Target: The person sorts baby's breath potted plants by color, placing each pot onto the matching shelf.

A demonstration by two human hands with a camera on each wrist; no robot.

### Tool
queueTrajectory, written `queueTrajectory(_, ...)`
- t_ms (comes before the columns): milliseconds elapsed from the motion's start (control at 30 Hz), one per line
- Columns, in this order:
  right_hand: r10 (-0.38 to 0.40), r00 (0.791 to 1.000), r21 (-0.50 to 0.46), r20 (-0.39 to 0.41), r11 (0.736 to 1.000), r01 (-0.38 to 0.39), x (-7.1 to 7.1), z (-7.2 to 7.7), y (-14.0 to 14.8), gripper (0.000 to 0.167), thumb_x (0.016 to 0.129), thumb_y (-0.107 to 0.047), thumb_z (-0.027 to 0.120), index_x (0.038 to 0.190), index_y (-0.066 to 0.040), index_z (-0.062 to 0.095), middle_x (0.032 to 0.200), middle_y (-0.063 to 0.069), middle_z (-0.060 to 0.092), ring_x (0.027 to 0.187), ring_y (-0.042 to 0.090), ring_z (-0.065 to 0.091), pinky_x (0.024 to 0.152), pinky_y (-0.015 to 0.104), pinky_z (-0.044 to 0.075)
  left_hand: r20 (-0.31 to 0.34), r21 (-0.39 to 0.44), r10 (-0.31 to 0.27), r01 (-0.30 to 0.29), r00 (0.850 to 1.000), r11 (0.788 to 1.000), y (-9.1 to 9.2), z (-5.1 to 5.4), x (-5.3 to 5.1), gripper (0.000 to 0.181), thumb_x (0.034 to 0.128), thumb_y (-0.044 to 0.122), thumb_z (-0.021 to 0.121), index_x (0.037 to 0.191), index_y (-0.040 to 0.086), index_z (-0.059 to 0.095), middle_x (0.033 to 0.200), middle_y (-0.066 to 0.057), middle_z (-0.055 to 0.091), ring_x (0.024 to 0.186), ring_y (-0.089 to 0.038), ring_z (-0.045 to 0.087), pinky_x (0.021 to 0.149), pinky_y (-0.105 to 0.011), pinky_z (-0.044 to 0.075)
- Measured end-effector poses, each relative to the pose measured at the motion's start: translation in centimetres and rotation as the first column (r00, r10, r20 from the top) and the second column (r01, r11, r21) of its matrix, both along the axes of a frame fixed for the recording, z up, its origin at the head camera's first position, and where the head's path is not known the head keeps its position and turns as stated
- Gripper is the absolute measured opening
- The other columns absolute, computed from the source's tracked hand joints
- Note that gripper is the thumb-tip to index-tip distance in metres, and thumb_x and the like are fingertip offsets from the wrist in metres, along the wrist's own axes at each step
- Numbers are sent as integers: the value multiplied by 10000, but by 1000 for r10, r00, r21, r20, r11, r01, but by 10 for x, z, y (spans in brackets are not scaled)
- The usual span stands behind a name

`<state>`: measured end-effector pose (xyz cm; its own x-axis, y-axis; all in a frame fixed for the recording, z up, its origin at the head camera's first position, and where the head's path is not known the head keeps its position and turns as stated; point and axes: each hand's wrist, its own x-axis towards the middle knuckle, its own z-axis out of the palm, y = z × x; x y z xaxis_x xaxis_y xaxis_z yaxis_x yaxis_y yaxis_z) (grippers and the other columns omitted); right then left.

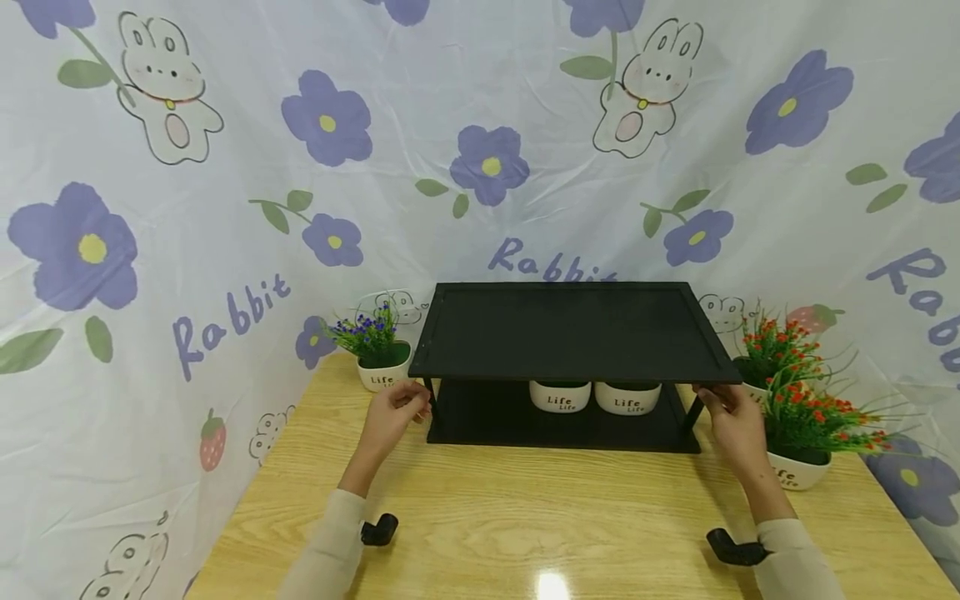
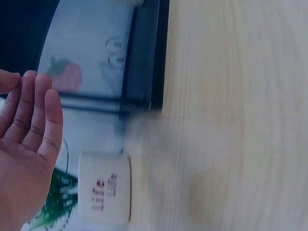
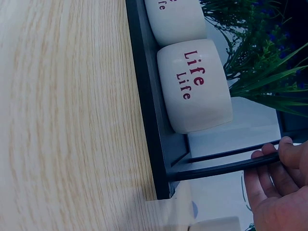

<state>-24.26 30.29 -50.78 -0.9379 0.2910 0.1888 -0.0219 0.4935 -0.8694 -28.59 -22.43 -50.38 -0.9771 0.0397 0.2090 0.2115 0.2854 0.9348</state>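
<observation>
A black two-tier shelf rack (image 1: 570,329) stands on the wooden table, its flat top board above a lower board. Two white pots marked "Life" (image 1: 560,397) sit on the lower board; the right wrist view shows leafy plants in them. My right hand (image 1: 727,417) pinches the front right post (image 3: 226,168) between thumb and fingers, just under the top board. At the front left post (image 1: 432,400) is my left hand (image 1: 393,410). Its fingers (image 2: 41,110) look loosely extended in the left wrist view, and no post shows between them. Whether they touch the rack is unclear.
A white pot with blue flowers (image 1: 382,377) stands left of the rack. Two pots with red flowers (image 1: 806,471) stand on the right, close to my right forearm. A rabbit-and-flower curtain (image 1: 420,100) hangs behind the wooden table (image 1: 540,508).
</observation>
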Motion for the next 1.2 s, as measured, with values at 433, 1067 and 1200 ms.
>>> queueTrajectory(433, -5, 1000, -13, 12, 1000, 6, 0, 0, 0, 436, 1153, -295, 485, 1512, -53, 543, 1454, 233, 614, 1246, 171, 609, 1141, 612, 482, -31, -125, 156, -159, 987, 979, -54, -3, -27, 220, 1072, 171, 658, 1208, 10, 721, 1118, -237, 756, 857, -66, 705, 798, -259, 614)
queueTrajectory(1067, -3, 1000, 15, -19, 1000, 4, -2, -1, 2, 436, 1159, -288, 474, 1514, -46, 545, 1433, 236, 628, 1245, 180, 617, 1121, 629, 489, 161, -152, 299, -275, 941, 949, -83, -7, -63, 830, 1001, 240, 736, 1593, -77, 249, 1530, -301, 327, 1362, -429, 429, 1121, -565, 440)
queueTrajectory(1200, -2, 1000, 9, -24, 1000, 3, -1, -1, 2, 431, 1157, -280, 480, 1507, -38, 547, 1431, 245, 626, 1275, 236, 625, 1124, 631, 485, 230, -157, 260, -228, 938, 961, -82, -7, -68, 992, 1003, 241, 737, 1661, -39, 50, 1677, -325, 144, 1543, -516, 260, 1231, -637, 354)
